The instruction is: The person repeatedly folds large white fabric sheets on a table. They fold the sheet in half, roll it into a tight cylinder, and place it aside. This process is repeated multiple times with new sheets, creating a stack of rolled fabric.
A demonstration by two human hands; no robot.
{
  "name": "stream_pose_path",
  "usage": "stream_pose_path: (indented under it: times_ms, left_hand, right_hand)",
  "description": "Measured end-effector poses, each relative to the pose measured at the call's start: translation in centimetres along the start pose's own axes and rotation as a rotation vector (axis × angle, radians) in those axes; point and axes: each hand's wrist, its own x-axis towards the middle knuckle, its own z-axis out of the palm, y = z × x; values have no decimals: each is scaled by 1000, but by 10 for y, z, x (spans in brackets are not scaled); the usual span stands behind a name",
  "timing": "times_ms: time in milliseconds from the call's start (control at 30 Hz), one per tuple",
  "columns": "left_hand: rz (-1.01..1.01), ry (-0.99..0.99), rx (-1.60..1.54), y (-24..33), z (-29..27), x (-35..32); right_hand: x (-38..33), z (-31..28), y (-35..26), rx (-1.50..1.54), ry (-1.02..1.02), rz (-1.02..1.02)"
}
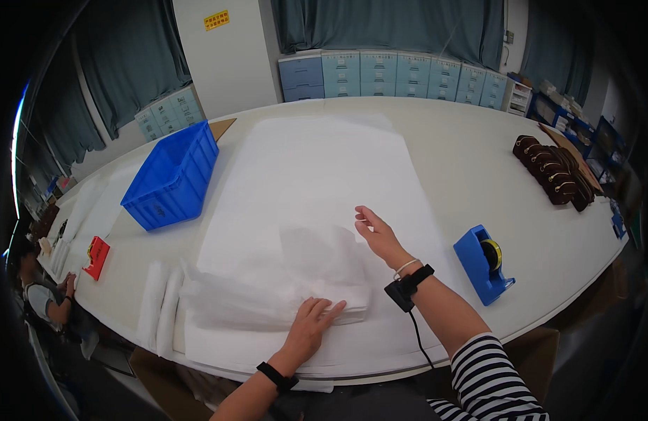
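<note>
A bundle of thin, translucent white wrapping sheet [254, 298] lies near me, its folded layers showing at the right end. My left hand [313, 326] rests on the near right edge of this bundle, with its fingers spread and pressing lightly. Above the table, just right of the bundle's raised flap, my right hand [378, 235] is held with fingers apart and slightly bent, nothing in it. Under the bundle spreads a large white sheet [324, 165]. Whatever the bundle wraps, if anything, is hidden.
Left stand a blue plastic crate [173, 179], white rolls [161, 309] and a red tape dispenser [96, 258]. Right are a blue tape dispenser [482, 266] and dark brown zippered pouches [552, 172]. Another person [47, 302] sits at the far left. A cable hangs from my right wristband.
</note>
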Motion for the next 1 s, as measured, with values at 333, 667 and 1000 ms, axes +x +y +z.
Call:
stream_pose_path:
  times_ms: [333,667,1000]
  left_hand:
    - [-48,-40,-17,-1,5,-13]
    - [-70,-46,-57,0,8,-15]
    - [-31,0,-108,-22,24,-35]
  right_hand:
    - [56,9,45,109,-519,122]
    - [84,-7,78,4,-171,239]
    - [-59,91,-65,-411,-27,-535]
